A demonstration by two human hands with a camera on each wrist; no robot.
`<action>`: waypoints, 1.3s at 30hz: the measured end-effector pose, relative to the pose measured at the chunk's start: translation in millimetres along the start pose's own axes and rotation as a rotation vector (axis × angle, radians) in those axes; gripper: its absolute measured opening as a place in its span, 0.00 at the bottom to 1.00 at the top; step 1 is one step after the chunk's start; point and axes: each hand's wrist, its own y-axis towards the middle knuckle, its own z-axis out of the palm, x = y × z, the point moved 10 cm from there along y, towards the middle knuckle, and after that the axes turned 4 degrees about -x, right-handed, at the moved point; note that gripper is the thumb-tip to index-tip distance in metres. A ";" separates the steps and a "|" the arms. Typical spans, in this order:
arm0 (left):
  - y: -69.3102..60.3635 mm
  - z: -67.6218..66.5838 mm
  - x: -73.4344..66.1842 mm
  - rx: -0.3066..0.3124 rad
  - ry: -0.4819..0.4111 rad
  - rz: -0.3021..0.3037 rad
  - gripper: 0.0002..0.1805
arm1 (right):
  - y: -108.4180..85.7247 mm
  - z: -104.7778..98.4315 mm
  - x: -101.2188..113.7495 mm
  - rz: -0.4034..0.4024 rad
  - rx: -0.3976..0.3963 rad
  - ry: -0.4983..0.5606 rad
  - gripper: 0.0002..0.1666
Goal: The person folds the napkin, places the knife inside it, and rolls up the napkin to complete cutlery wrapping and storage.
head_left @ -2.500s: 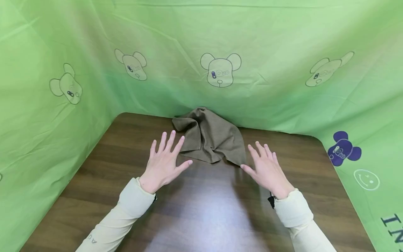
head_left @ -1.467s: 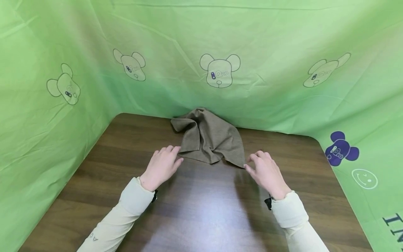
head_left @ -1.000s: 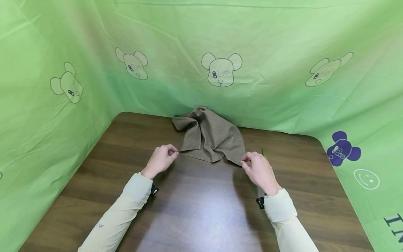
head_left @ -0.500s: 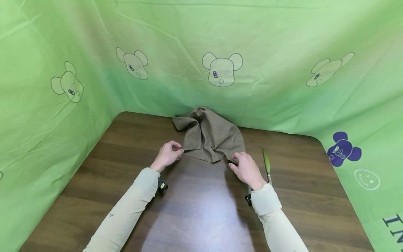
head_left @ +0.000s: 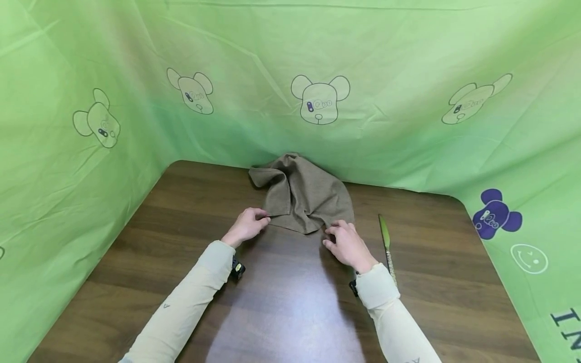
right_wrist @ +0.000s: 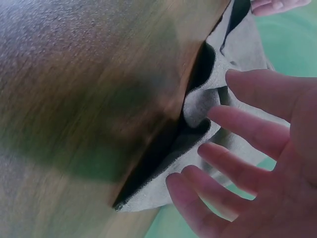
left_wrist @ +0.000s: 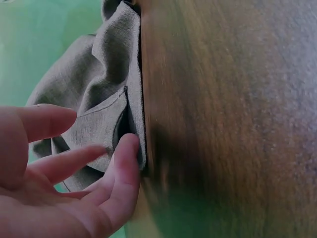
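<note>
The left hand is at the near left edge of the cloth, its fingers loosely bent and parted, thumb and fingertips not meeting; in the left wrist view one fingertip overlaps the hem, though whether it presses there I cannot tell. The right hand is at the near right edge, its fingers spaced and gently curved over the fabric, gripping nothing that can be seen. Between and beyond them the cloth lies in a crumpled heap at the far side of the counter, one corner turned over on the left, its back peak against the green sheet. Judging by this, the work is at an early point: both hands are in place along the near edge, which seems all that is done; the cloth is neither lifted, flattened nor neatly folded, and no firm hold shows, so the actual handling of it looks left to do. Right of the right hand, apart from the cloth, a green-bladed knife lies on the counter, apparently unused, its handle just beside the right sleeve.
</note>
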 end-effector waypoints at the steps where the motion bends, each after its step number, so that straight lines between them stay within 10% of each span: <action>1: 0.6 0.3 -0.5 -0.001 0.012 0.005 0.22 | 0.3 0.9 -0.1 0.000 0.004 -0.001 0.20; 16: 2.6 2.6 -20.3 -0.104 0.290 0.248 0.17 | 1.2 -17.1 -1.4 -0.025 -0.168 0.040 0.09; 29: 7.7 -16.2 -9.7 -0.240 0.293 0.149 0.11 | -3.9 -37.0 -32.3 0.222 -0.267 0.116 0.15; 39: -2.3 -31.3 -10.7 -0.249 0.245 0.187 0.22 | -7.3 -35.6 -29.4 0.145 -0.176 0.082 0.16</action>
